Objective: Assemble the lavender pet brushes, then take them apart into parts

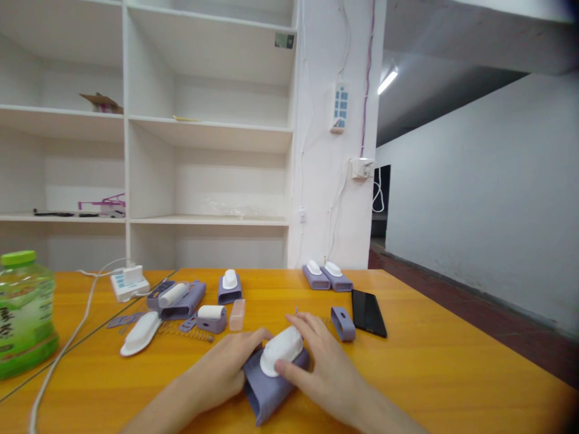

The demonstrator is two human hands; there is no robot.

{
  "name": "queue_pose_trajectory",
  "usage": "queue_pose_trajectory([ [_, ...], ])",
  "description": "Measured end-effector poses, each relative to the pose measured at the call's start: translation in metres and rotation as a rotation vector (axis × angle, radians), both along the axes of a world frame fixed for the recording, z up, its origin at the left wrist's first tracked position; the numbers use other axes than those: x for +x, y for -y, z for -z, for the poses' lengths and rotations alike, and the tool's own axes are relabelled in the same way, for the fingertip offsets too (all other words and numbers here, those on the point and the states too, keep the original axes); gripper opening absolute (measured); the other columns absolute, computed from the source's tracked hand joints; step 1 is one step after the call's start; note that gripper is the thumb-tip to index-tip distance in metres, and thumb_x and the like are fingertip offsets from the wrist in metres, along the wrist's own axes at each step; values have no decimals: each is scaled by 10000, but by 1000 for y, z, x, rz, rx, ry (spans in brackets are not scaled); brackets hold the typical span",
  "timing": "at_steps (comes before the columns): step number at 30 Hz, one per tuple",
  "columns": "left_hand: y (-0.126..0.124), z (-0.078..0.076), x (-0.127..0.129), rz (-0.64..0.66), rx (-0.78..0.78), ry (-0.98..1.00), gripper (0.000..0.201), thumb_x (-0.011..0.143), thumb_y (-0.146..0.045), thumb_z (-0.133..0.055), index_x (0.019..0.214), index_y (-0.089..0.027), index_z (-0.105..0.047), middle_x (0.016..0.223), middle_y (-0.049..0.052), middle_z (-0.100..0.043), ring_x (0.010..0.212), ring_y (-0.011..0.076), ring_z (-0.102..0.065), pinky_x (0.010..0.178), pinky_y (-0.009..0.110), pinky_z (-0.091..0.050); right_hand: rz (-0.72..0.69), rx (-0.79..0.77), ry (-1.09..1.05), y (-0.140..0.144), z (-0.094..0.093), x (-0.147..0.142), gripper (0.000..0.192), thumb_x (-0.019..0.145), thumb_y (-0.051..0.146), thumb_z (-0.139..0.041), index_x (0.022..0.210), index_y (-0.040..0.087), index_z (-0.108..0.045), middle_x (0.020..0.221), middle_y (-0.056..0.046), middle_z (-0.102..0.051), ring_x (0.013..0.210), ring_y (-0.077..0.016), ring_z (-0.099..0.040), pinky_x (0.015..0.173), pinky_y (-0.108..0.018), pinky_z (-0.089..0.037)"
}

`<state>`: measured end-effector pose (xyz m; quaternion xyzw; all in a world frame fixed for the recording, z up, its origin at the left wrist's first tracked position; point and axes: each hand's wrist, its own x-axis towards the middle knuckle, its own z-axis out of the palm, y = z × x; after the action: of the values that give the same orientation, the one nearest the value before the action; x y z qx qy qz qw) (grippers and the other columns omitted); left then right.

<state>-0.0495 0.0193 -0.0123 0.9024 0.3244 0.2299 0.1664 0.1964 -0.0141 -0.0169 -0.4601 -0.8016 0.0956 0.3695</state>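
Near the front of the table lies a hollow purple-grey sleeve [266, 392], its open end turned toward me. A white rounded oval piece [282, 351] sits on top of it. My left hand [235, 364] grips the sleeve from the left side; some of its fingertips are hidden behind it. With thumb and fingers curved round the white piece, my right hand [323, 367] holds it from the right against the sleeve. Just beyond my right hand stands a small purple ring-shaped part [343, 323]. A pinkish translucent box [237, 314] is beyond my left hand.
Purple sleeves with white tops [328, 277] stand at the back edge, near a black phone [370, 313]. At left are a white oval piece [141, 333], scattered small brown pieces [190, 332], a power strip [129, 283], a cable [85, 313] and a green-lidded jar [25, 316].
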Motion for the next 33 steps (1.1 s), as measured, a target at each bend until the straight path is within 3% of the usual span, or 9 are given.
queue_pose_trajectory([
  [3,3,1,5,17,-27,36,380,741,11,-501,996,-258,-584,987,-16,-712,903,186,-651,742,233,-435,-102,-33,50,0,-5,3,893,712,606,-827,1471,281,-485,1485,-105,-473,1382,-339,-413,1173,-490,-317],
  [6,2,4,7,8,-40,75,343,708,22,-488,913,-241,-565,884,-35,-684,810,160,-615,674,220,-392,-276,-72,47,0,-13,5,691,717,570,-843,1324,319,-627,1282,-51,-598,1200,-267,-555,1059,-382,-431],
  [9,0,8,8,15,-53,107,332,706,24,-472,892,-234,-569,858,-44,-666,808,147,-595,679,212,-376,-350,-84,10,1,-18,5,498,737,533,-845,1163,313,-710,1126,-17,-612,1058,-216,-592,939,-308,-469],
  [16,6,2,8,-10,-47,160,274,768,-30,-486,907,-220,-624,886,-26,-672,833,154,-568,754,217,-394,-328,-67,22,-11,-17,20,557,600,544,-919,977,231,-654,1002,5,-577,954,-205,-530,820,-293,-412],
  [23,7,-3,4,-31,-13,175,282,779,-31,-477,920,-209,-644,895,-13,-678,855,171,-567,756,232,-403,-243,-237,18,-11,-12,31,615,556,556,-916,920,221,-550,912,36,-543,803,-162,-472,671,-249,-356],
  [28,9,-9,4,-12,-3,143,201,842,-89,-524,892,-207,-678,858,-11,-699,803,168,-587,717,237,-408,-244,-238,12,4,-17,21,539,606,427,-901,961,228,-549,937,34,-549,807,-157,-490,660,-239,-359],
  [33,17,-31,7,33,13,152,308,816,-50,-526,920,-216,-764,891,11,-762,830,179,-643,756,254,-439,-271,-162,7,11,-22,12,467,590,241,-832,933,234,-515,912,42,-523,785,-148,-476,652,-235,-364],
])
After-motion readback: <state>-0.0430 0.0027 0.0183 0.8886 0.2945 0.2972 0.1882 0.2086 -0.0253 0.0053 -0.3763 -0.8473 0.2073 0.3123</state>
